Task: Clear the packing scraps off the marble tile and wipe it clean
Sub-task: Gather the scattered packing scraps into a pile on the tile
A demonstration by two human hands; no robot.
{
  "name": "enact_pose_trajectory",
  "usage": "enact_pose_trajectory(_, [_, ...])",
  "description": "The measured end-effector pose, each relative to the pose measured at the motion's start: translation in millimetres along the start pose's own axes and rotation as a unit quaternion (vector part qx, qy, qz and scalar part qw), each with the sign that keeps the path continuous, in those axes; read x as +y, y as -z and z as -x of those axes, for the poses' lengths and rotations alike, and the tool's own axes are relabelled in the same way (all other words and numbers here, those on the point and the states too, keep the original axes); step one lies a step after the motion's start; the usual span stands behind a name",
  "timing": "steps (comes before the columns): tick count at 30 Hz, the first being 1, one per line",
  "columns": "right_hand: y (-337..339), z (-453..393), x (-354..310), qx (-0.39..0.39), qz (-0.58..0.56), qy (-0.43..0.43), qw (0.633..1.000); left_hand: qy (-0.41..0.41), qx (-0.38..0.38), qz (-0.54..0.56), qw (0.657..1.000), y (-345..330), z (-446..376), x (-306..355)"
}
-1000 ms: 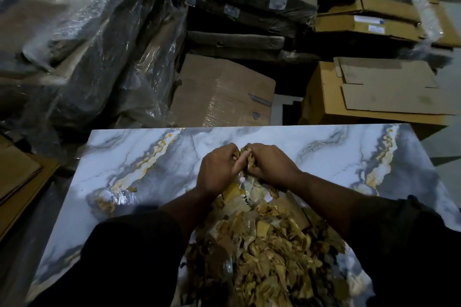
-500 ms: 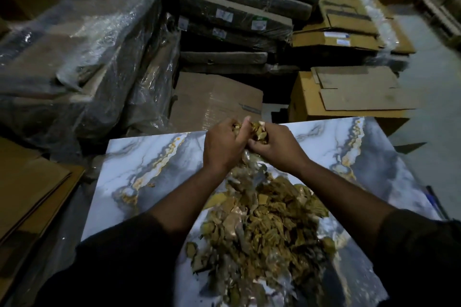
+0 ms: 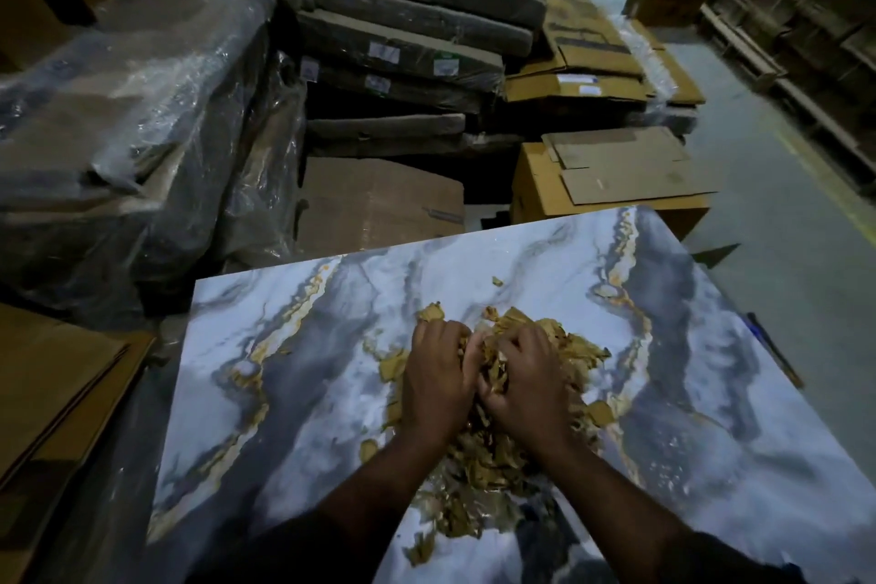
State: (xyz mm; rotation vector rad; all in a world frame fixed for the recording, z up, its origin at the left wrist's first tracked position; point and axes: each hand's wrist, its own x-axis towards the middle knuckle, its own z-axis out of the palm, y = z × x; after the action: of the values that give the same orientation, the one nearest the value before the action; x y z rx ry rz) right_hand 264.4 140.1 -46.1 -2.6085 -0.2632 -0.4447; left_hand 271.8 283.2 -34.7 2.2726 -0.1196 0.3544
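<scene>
Cardboard scraps (image 3: 497, 455) lie heaped on the middle of the marble tile (image 3: 265, 394), with stray bits just beyond the heap. Left hand (image 3: 438, 382) and right hand (image 3: 524, 386) press side by side into the far end of the pile, fingers curled down into the scraps, apparently to gather a handful for removal. Flat cardboard boxes (image 3: 611, 171) and plastic-wrapped stacks (image 3: 142, 109) stand beyond the tile.

I'm in a warehouse or storeroom: stacks of flat wrapped packages (image 3: 417, 28) with labels rise ahead of me, plastic-wrapped bundles (image 3: 132, 133) sit to my left, flattened cardboard boxes (image 3: 611, 171) are piled about, and a bare concrete floor (image 3: 782, 223) carries a yellow line.
</scene>
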Motion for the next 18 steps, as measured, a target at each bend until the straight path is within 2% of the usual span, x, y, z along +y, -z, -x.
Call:
enact_pose_trajectory(5, [-19,12,5,-0.011,0.014,0.013,1.000,0.028,-0.019,-0.017,0.999,-9,17,-16])
enact_pose_trajectory(12, [-20,11,4,-0.075,0.033,0.000,0.997,0.038,-0.064,-0.048,0.996,-13,19,-27])
enact_pose_trajectory(15, [-12,5,3,-0.103,0.017,0.001,0.995,0.046,-0.066,-0.016,0.997,-11,19,-29])
enact_pose_trajectory(18, [0,6,3,-0.106,-0.014,0.011,0.994,0.054,-0.037,0.042,0.997,-5,19,-31])
